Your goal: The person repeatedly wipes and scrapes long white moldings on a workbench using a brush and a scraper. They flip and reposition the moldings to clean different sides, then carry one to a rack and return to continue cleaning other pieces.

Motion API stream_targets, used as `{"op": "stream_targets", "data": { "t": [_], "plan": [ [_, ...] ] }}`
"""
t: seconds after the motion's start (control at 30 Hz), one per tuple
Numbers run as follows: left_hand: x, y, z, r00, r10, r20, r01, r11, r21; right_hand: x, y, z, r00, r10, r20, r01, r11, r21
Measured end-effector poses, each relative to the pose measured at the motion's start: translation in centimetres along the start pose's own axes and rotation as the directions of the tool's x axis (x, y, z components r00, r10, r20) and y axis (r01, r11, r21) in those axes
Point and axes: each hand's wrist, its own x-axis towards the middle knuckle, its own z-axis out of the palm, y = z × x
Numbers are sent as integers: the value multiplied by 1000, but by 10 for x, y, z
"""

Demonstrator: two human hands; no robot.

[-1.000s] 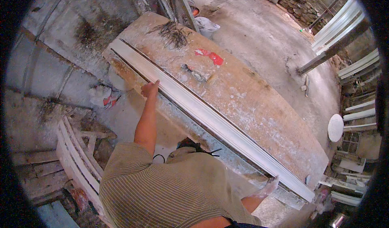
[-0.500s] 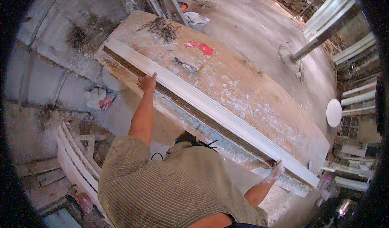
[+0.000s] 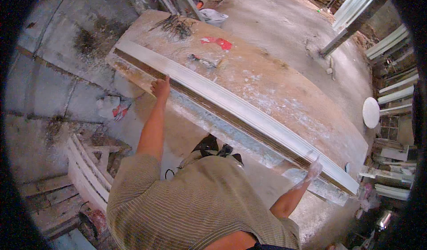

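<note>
Now one long white moulding (image 3: 231, 110) lies along the near edge of the bench (image 3: 275, 85), tilted on its side. Two hands hold it: the left hand (image 3: 161, 88) grips it near the bench's left corner, and the right hand (image 3: 314, 169), white with dust, clasps it close to the right end. One red wrapper (image 3: 219, 42) lies by the far edge, beside one dark fibre tuft (image 3: 175, 25). One white disc (image 3: 370, 112) stands off the bench's right side.

My right hand (image 3: 313, 167) is smeared white, its fingers hard to make out against the long white moulding (image 3: 235, 112). My own shoulders hide the near table edge (image 3: 267, 154).
</note>
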Motion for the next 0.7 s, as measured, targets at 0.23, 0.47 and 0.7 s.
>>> {"op": "stream_targets", "data": {
  "t": [0.23, 0.47, 0.7],
  "plan": [
    [-32, -226, 58, 900, -263, 349, 425, 713, -558, 68, -212, -115, 999, 22, 32, -39, 489, 871],
    [-79, -393, 77, 631, -437, 641, 762, 195, -617, 110, -509, -245, 814, -353, -462, 542, 172, 823],
    [-32, -497, 74, 626, -498, 600, 778, 442, -446, 180, -715, -257, 705, -561, -434, 693, 415, 590]
  ]
}}
